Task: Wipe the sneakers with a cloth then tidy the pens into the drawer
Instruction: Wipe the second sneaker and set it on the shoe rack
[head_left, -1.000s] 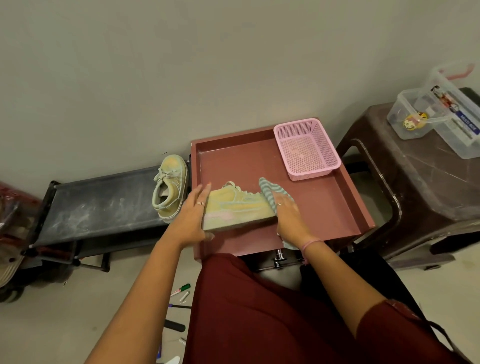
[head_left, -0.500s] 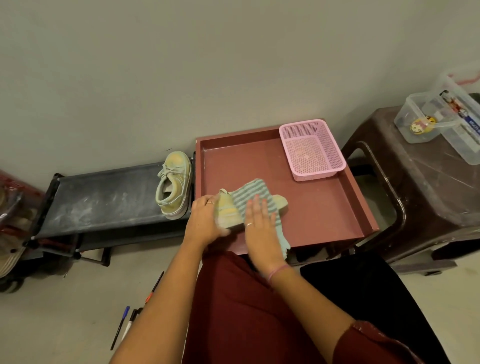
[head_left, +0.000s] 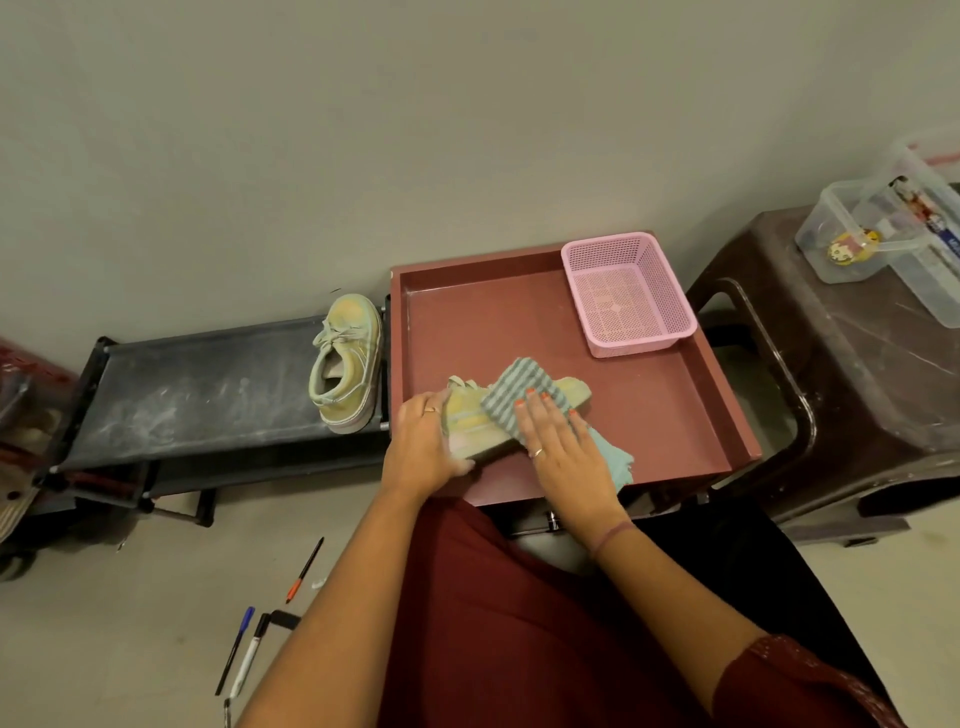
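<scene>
Plain grey wall (head_left: 363, 130) behind, pale floor (head_left: 104, 623) below. Red tray (head_left: 519, 322) up front, with a pink basket (head_left: 626, 296) in its far right corner. Yellow sneaker (head_left: 470, 421) lying on its side in the tray, near the front edge. Left hand (head_left: 423, 447) curled round the heel end of that sneaker, gripping it. Right hand (head_left: 563, 447) flat, fingers straight, pressing a striped cloth (head_left: 519, 389) down on the middle of the shoe. Toe end poking out past the cloth, to the right. Loose end of the cloth hanging out from under the right palm onto the tray. Second sneaker (head_left: 345, 364) sitting upright on a dusty black rack (head_left: 208, 395), just left of the tray. Pens (head_left: 244, 654) lying on the floor by the left arm, well apart from both hands. Brown stool (head_left: 831, 374) on the right, holding clear boxes (head_left: 893, 234).
</scene>
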